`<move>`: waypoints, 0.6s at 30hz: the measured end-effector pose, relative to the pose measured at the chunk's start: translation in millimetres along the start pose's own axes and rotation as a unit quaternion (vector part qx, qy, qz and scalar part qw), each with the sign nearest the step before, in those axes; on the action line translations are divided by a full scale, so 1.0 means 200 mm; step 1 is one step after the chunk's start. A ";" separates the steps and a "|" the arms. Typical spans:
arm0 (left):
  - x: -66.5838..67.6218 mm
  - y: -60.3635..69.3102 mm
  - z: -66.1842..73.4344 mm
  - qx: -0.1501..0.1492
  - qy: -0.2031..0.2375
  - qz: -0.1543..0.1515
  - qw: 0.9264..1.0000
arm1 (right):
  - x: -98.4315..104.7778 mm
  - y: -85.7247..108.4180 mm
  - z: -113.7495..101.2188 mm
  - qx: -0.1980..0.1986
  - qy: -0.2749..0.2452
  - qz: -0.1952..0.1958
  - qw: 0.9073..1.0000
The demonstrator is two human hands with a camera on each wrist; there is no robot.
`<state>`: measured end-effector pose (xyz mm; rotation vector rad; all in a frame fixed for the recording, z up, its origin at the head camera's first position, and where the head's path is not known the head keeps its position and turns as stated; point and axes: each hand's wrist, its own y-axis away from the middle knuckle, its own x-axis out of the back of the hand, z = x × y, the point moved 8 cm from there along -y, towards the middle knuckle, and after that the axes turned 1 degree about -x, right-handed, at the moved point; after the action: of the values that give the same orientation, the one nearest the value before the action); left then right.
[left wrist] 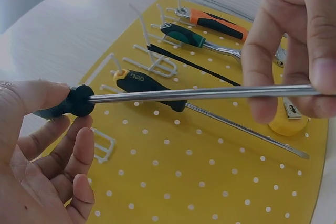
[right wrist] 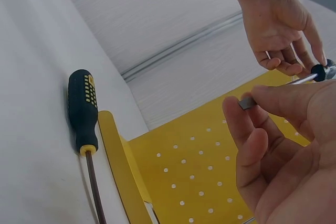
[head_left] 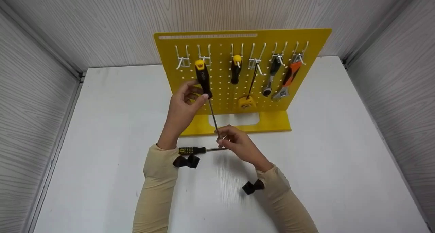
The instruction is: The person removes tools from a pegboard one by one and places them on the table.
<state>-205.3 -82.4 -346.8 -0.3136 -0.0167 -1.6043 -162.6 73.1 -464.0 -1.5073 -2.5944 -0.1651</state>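
In front of the yellow board (head_left: pixel 224 90), at its left side, I have the left hand (head_left: pixel 180 109) clamped on a long screwdriver (head_left: pixel 204 79): thumb and finger pinch the lower end of its black handle, where the shaft begins, while the outer fingers curl loosely. The handle points up, its yellow end before the upper left part of the board, and the shaft slants down to the right. I make out lettering on that handle, but it is too small to read. On the white table (head_left: pixel 112 141), before the board's front edge, a second screwdriver (head_left: pixel 192 150) lies flat, a yellow grid pattern on its black handle, its shaft reaching right. Just above that shaft, also before the board, the right hand (head_left: pixel 240 145) has thumb and fingers together, pinching the long screwdriver's flat tip. Further right, a third screwdriver (head_left: pixel 235 71) hangs on the board; through the left wrist camera I read "deli" on its handle. Next along the board, a yellow tape measure (head_left: pixel 247 103) hangs low on a black cord (head_left: pixel 252 80). Then comes a green-and-black-handled wrench (head_left: pixel 274 69), and nearest the board's right edge hangs an orange-handled adjustable wrench (head_left: pixel 292 73).
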 end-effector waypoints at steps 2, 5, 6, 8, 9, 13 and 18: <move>0.01 0.00 0.01 0.000 0.000 0.002 1.000 | 0.01 0.01 -0.01 0.003 0.000 0.002 1.000; 0.02 0.01 0.02 -0.003 0.000 0.005 1.000 | 0.01 0.01 -0.02 0.004 0.003 0.006 1.000; 0.02 0.02 0.02 -0.005 0.001 0.005 1.000 | 0.02 0.02 -0.02 0.002 0.005 0.007 1.000; 0.03 0.02 0.03 -0.010 0.000 0.009 1.000 | 0.02 0.02 -0.02 -0.003 0.005 0.010 1.000; 0.04 0.03 0.04 -0.012 0.000 0.011 1.000 | 0.02 0.02 -0.02 -0.006 0.003 0.010 1.000; 0.07 0.04 0.07 -0.024 0.002 0.018 1.000 | 0.03 0.03 -0.02 -0.018 -0.003 0.010 1.000; 0.10 0.06 0.12 -0.049 0.009 0.028 0.998 | 0.04 0.03 -0.03 -0.025 -0.001 0.010 1.000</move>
<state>-188.7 -98.0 -322.5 -0.3727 0.0833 -1.5559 -161.1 82.2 -457.4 -1.5515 -2.5946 -0.2286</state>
